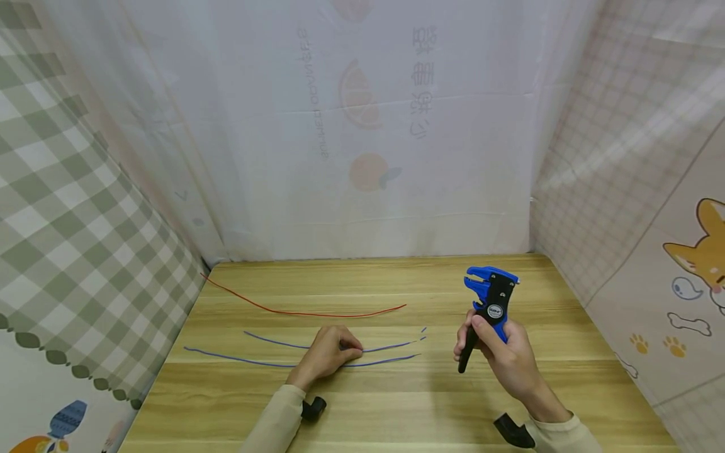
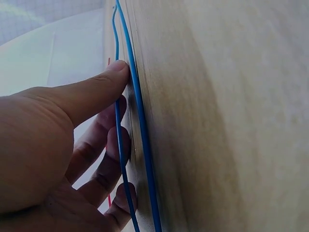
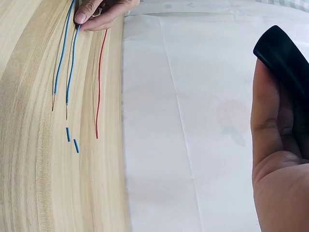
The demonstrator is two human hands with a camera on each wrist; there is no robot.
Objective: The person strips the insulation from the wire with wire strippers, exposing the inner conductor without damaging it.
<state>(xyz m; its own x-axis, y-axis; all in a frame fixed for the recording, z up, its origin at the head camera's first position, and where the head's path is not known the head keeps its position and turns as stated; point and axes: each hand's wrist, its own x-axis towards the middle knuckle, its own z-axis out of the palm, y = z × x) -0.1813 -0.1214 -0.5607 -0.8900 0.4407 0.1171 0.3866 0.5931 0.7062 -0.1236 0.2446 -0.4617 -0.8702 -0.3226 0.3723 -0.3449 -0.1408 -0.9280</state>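
Between thumb and fingers, my left hand [image 1: 327,353] pinches the farther of two blue wires [image 1: 387,347] near its middle, at the tabletop. The nearer blue wire [image 1: 243,360] runs beneath that hand. Both blue wires show bare metal at their right ends in the right wrist view. My right hand [image 1: 512,362] grips a blue-and-black wire stripper [image 1: 498,299] by its handles, raised above the table, its head pointing up and away. Only a dark handle [image 3: 285,58] of the tool appears in the right wrist view.
A red wire [image 1: 317,314] lies farther back, its left end at the table edge. Two short blue insulation pieces [image 3: 68,134] lie beyond the stripped ends. Fabric walls close in the wooden table [image 1: 396,415] at the back and both sides.
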